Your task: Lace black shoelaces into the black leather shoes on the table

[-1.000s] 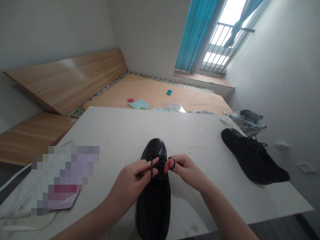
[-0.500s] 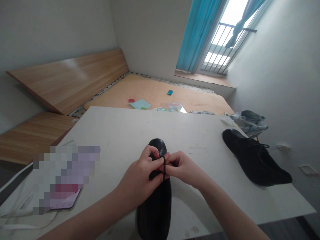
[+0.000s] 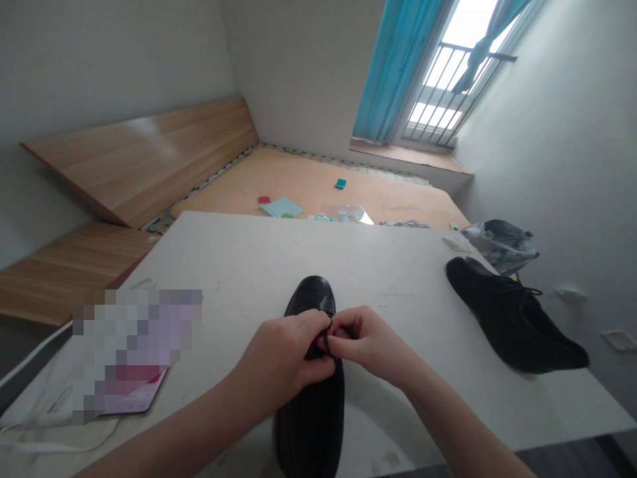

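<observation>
A black leather shoe (image 3: 311, 411) lies on the white table (image 3: 239, 259) right in front of me, toe pointing away. My left hand (image 3: 286, 355) and my right hand (image 3: 365, 338) meet over its laced part, fingers curled and pinching the black shoelace (image 3: 326, 340). The two hands touch each other there. A short loop of lace shows between the fingertips; the rest of the lacing is hidden under my hands.
A second black shoe (image 3: 512, 315) lies at the table's right side, with a crumpled grey bag (image 3: 500, 242) behind it. A blurred paper and a pink booklet (image 3: 132, 392) sit at the left. Beyond the table is a wooden bed base (image 3: 318, 186) with small items.
My hands, apart and each holding a lace end a second ago, came together over the shoe and now press close, slightly lower, with the lace pinched between them.
</observation>
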The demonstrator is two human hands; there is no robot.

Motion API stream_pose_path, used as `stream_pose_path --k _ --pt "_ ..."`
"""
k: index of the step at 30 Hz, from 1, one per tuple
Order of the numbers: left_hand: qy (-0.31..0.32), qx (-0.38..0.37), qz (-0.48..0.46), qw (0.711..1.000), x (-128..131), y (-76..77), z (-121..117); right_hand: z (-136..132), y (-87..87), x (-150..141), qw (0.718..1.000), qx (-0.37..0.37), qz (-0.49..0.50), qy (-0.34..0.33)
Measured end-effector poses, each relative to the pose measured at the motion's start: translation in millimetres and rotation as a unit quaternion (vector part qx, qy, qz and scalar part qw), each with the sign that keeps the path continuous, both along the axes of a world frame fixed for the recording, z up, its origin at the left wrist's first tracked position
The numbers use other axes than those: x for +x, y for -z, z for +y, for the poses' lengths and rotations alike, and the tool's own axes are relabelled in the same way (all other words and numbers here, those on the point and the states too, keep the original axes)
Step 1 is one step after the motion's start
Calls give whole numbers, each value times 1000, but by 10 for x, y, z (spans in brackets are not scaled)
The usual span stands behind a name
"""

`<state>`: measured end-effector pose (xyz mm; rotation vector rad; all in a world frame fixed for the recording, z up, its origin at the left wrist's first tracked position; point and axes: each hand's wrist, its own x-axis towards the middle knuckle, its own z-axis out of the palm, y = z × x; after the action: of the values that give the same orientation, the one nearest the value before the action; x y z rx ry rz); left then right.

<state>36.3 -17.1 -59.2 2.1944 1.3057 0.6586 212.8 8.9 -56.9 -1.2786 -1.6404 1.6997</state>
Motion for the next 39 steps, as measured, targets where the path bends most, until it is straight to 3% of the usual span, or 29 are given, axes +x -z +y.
stream_pose_path --k 5,9,12,14,18,21,24,28,39 --pt "6 19 38 999 -7 -65 12 22 -27 21 999 8 -3 -37" --pt "6 -70 -10 997 -61 -76 59 37 -42 15 998 31 23 -40" --pt "20 -151 -112 982 -126 -14 133 31 -56 47 992 116 -12 -37" --pt "9 -187 -167 968 -166 57 186 15 -66 95 966 237 -91 -50" --pt "-13 -219 -196 956 -214 198 239 -39 -64 191 855 460 -218 -99" --pt "-20 -237 -203 950 -238 258 220 -77 -42 237 781 543 -283 -120" --pt "-23 -251 -211 944 -266 290 180 -102 -5 287 731 586 -324 -130" --pt "-28 -271 -220 937 -292 321 139 -116 64 376 699 614 -339 -137" --pt "-27 -310 -248 917 -347 389 119 -152 131 462 651 674 -319 -143"
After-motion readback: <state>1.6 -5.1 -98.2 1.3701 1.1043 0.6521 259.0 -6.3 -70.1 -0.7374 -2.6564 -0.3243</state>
